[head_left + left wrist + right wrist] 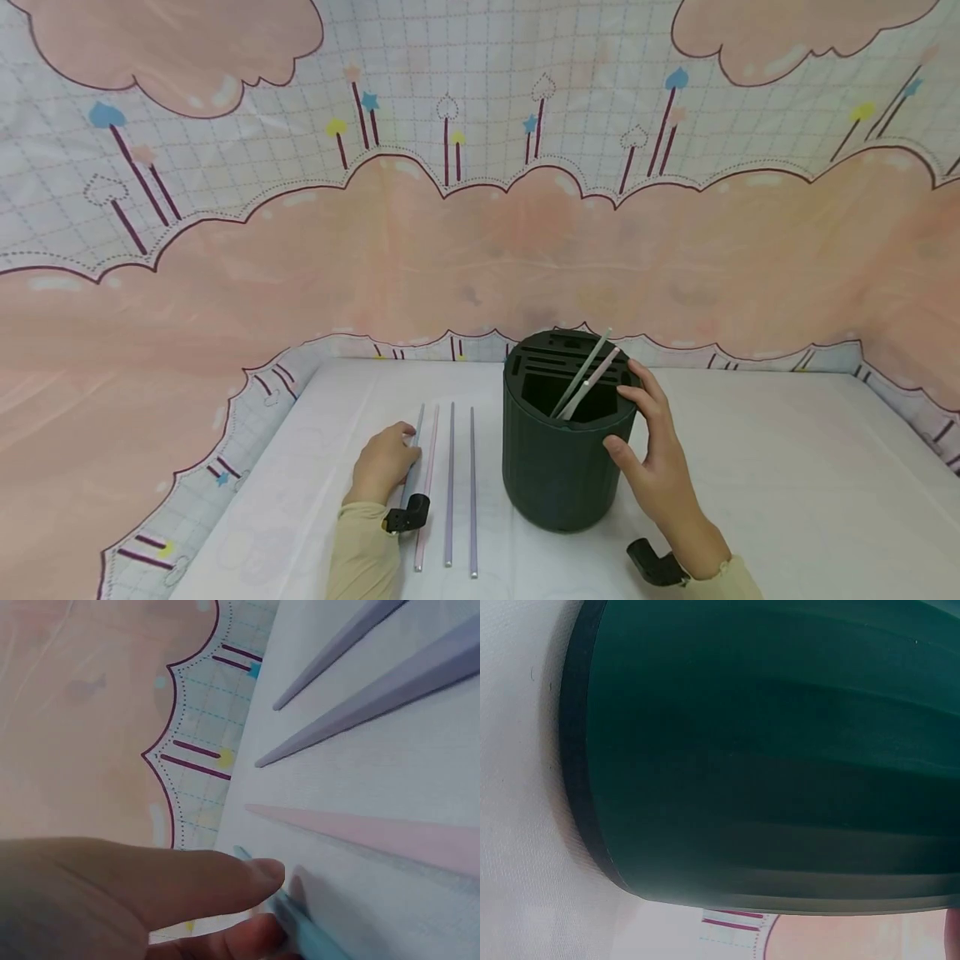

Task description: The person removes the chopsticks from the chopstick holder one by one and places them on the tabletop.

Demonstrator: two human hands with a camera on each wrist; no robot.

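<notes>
My left hand (385, 462) pinches a light blue chopstick (311, 934) between thumb and fingers, at the left end of a row on the table. Beside it lie a pink chopstick (428, 483) and two purple chopsticks (450, 492), roughly parallel, narrow tips pointing away from me. A dark green utensil holder (558, 467) with a slotted top stands upright to the right. My right hand (660, 467) holds its right side, fingers at the rim and thumb lower on the wall. A pale green chopstick (583, 371) and another pink chopstick (596, 379) lean in the holder's large opening.
The white-covered table (780, 475) extends to both sides of the holder. A patterned cloth backdrop (465, 258) with peach clouds rises behind the table and along its left side. Each wrist wears a small black camera (408, 514).
</notes>
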